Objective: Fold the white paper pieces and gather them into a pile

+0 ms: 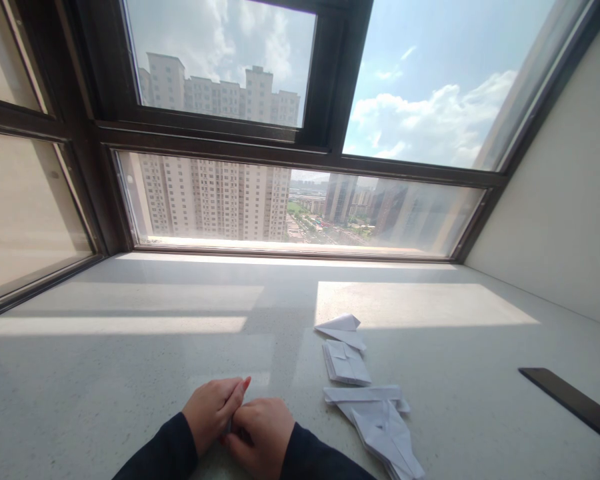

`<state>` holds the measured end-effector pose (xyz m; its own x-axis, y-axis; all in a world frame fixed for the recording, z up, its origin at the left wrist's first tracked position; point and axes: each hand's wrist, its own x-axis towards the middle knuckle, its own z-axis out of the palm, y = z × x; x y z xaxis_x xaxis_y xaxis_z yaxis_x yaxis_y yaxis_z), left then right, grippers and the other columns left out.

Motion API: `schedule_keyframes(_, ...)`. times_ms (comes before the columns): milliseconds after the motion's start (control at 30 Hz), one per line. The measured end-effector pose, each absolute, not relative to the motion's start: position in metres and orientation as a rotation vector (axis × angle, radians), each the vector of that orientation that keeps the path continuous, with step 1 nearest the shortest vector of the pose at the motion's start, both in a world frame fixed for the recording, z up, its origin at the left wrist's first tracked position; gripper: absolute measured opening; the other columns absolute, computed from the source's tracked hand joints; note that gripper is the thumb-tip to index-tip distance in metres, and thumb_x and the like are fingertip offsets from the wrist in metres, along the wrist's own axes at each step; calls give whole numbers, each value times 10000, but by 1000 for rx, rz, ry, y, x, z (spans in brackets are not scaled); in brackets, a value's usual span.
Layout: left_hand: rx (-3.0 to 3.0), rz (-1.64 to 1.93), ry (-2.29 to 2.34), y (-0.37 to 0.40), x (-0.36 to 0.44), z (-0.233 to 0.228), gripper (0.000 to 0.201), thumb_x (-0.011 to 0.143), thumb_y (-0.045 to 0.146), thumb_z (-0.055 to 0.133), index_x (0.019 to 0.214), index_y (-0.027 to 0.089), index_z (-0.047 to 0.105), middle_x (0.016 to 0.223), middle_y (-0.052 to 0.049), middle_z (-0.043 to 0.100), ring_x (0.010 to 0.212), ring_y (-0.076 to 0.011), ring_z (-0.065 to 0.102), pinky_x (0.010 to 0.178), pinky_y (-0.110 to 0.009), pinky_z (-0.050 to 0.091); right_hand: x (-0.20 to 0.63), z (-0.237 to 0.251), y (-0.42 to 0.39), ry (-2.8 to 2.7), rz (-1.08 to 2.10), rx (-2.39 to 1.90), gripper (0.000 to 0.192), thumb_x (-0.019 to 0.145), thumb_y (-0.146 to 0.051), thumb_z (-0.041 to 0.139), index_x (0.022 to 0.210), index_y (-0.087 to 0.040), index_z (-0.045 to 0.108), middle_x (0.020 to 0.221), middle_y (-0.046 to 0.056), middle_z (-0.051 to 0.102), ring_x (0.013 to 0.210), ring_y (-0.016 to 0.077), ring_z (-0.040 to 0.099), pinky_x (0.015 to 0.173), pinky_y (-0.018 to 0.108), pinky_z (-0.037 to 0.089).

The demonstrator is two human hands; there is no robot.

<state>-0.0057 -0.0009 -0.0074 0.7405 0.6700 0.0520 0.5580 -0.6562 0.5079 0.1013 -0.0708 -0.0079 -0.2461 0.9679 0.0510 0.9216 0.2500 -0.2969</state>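
Hands at rest on folded work, lower centre of the frame, as I follow it from my remote station. The left hand (215, 412) and the right hand (264, 433) are together, meeting above the pale counter (130, 393), fingers curled inward. A pale sliver (229, 427) shows in the gap between them; most of whatever lies there is covered, so I cannot tell its shape, nor whether either hand is closed on it. To the right of the hands, in a column running from the centre down to the bottom edge, lie the white folded papers: a pointed piece (339, 327) uppermost, a squarish piece (347, 363) just below it, and a larger layered piece (384, 427) lowest, its bottom end near the frame edge. Neither hand touches these three. At the far right rests a dark flat object (575, 403), well apart from the papers. From the posture I judge the step in hand to be pressing or creasing a small piece between the fingers; the next move, in my estimate, calls for even thumb pressure along the fold, then a loosened grip that exposes the edges.
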Motion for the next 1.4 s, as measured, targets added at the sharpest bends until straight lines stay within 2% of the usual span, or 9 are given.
schedule_keyframes(1400,2480,294,950,-1,-6,-6,428,801,358,144,547,181,440,520,-6,492,517,-116,452,511,-195,338,101,-8,-71,-2286,342,-1793,247,698,-363,448,670,-175,606,681,26,645,600,130,555,505,203,340)
